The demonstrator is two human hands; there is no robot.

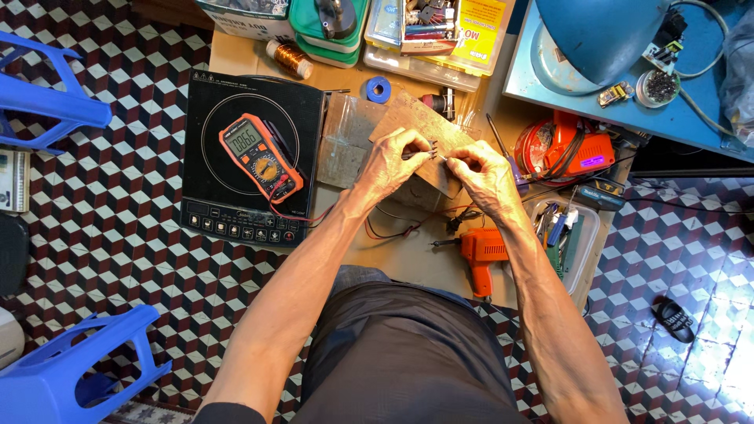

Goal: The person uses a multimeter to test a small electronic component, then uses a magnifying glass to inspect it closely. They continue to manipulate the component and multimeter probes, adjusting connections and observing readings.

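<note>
Patterned floor tiles point(118, 196) in red, white and black surround a low board point(408, 259) on which the work is laid out. Above its middle, a small dark part point(428, 151) with thin metal legs is held between both hands, over a brown circuit board point(424, 137). The left hand point(393, 161) is closed around the part from the left, fingertips pinched on it. The right hand point(483, 173) is pinched on its legs from the right; whether a tool is also gripped cannot be told. An orange multimeter point(261, 157) is laid on a black induction cooker point(251, 157) to the left, its red and black leads point(385, 232) trailing under the forearms. An orange drill point(481, 255) lies near the right forearm, and a clear box point(569, 235) of tools is seen just beyond it. Blue stools point(47, 86) stand at the left edge. A blue lamp point(597, 35) is set on a blue table point(707, 118) at the upper right.
</note>
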